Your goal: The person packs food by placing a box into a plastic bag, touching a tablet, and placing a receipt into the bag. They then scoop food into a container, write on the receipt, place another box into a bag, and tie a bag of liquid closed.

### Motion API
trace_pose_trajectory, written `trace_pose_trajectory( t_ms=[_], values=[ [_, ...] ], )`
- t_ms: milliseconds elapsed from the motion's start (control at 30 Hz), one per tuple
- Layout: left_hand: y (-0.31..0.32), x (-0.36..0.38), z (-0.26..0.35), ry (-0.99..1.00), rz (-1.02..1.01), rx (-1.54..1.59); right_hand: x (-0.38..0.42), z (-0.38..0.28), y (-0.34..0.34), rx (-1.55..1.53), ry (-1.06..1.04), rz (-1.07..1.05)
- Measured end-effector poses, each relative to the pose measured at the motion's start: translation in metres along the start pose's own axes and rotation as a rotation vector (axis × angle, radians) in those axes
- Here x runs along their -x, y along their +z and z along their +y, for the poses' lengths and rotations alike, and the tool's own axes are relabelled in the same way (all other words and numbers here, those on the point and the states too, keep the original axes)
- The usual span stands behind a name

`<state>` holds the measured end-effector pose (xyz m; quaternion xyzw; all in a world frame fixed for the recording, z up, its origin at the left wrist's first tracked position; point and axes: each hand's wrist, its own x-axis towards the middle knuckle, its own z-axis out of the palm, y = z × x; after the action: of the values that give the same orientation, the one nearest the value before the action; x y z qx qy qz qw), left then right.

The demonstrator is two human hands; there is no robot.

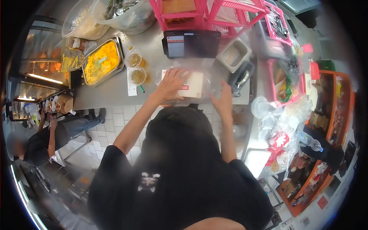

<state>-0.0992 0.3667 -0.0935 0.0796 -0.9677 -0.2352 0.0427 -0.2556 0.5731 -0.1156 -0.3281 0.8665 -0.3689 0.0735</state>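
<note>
A white box with red print (196,85) lies at the counter's front edge, with clear plastic (209,78) around it. Across the box's left side rests my left hand (174,85), its fingers spread over the top. My right hand (223,99) is at the right of the plastic, fingers apart and pointing up, with a gap between it and the box. Just beyond that hand stands a dark tape dispenser (243,78). Left of the box are two lidded clear cups of yellowish liquid (137,76), a paper slip (131,89) and a green pen (142,89).
A tablet (191,44) and pink plastic baskets (180,23) stand behind the box, beside a metal container (234,55). A tray of yellow food (102,61) sits at left. Plastic bags (287,130) crowd the right. Another person (46,134) is at far left.
</note>
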Motion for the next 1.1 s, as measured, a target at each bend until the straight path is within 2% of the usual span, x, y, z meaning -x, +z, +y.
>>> trace_pose_trajectory(
  t_ms=[33,67,133,167,200,233,267,333,367,400,433,500,567,600,667,733,767,800,833,900,933,1000,1067,1100],
  values=[
    [0.002,0.001,0.001,0.032,0.099,0.025,-0.003,0.004,0.012,0.25,-0.292,0.172],
    [0.003,0.006,0.0,0.038,0.104,0.026,-0.006,0.01,0.024,0.255,-0.294,0.177],
    [0.006,0.02,-0.007,-0.202,0.487,0.202,-0.017,0.018,0.043,-0.217,0.205,-0.209],
    [0.026,0.031,-0.018,-0.496,0.629,0.436,-0.021,0.018,0.043,-0.219,0.198,-0.203],
    [0.055,0.044,-0.036,-0.788,0.759,0.673,-0.025,0.02,0.04,-0.371,0.338,-0.286],
    [0.084,0.058,-0.057,-0.995,0.597,0.868,-0.027,0.021,0.038,-0.524,0.48,-0.364],
    [0.104,0.066,-0.077,-1.185,0.41,1.055,-0.027,0.018,0.039,-0.527,0.477,-0.342],
    [0.119,0.07,-0.091,-1.08,0.363,1.137,-0.019,0.01,0.04,-0.488,0.415,-0.254],
    [0.125,0.07,-0.089,-1.001,0.32,1.218,-0.014,0.015,0.043,-0.367,0.326,-0.266],
    [0.121,0.068,-0.08,-0.993,0.44,1.002,-0.01,0.019,0.043,-0.24,0.243,-0.278],
    [0.112,0.065,-0.069,-0.97,0.565,0.786,-0.01,0.014,0.036,-0.279,0.304,-0.273],
    [0.081,0.067,-0.057,-0.811,0.62,0.593,-0.017,-0.005,0.018,-0.323,0.36,-0.229],
    [0.023,0.068,-0.027,-0.888,0.544,0.464,-0.019,-0.023,-0.006,-0.724,0.372,-0.116],
    [0.011,0.071,-0.03,-0.906,0.536,0.495,-0.03,-0.031,-0.028,-0.723,0.379,-0.083],
    [-0.02,0.066,-0.017,-0.914,0.508,0.526,-0.051,-0.034,-0.075,-0.604,0.033,-0.286],
    [-0.06,0.049,0.009,-0.957,0.488,0.671,-0.104,0.018,-0.104,-0.457,0.132,-0.068],
    [-0.056,0.049,0.006,-0.95,0.481,0.669,-0.136,0.056,-0.118,-0.188,0.012,0.18],
    [-0.05,0.051,-0.001,-0.878,0.491,0.674,-0.173,0.093,-0.136,-0.014,-0.014,0.293],
    [-0.046,0.052,-0.004,-0.807,0.503,0.677,-0.204,0.142,-0.149,0.154,-0.004,0.348],
    [-0.05,0.048,0.009,-0.819,0.501,0.679,-0.242,0.189,-0.18,0.493,-0.198,0.451],
    [-0.051,0.046,0.016,-0.838,0.498,0.688,-0.258,0.213,-0.191,0.487,-0.197,0.45],
    [-0.049,0.046,0.023,-0.878,0.491,0.651,-0.281,0.256,-0.204,0.686,0.047,-0.058],
    [-0.045,0.05,0.024,-0.922,0.486,0.617,-0.294,0.279,-0.215,0.66,0.055,-0.102],
    [-0.04,0.051,0.022,-0.852,0.534,0.599,-0.298,0.273,-0.219,0.639,0.063,-0.141]
  ],
)
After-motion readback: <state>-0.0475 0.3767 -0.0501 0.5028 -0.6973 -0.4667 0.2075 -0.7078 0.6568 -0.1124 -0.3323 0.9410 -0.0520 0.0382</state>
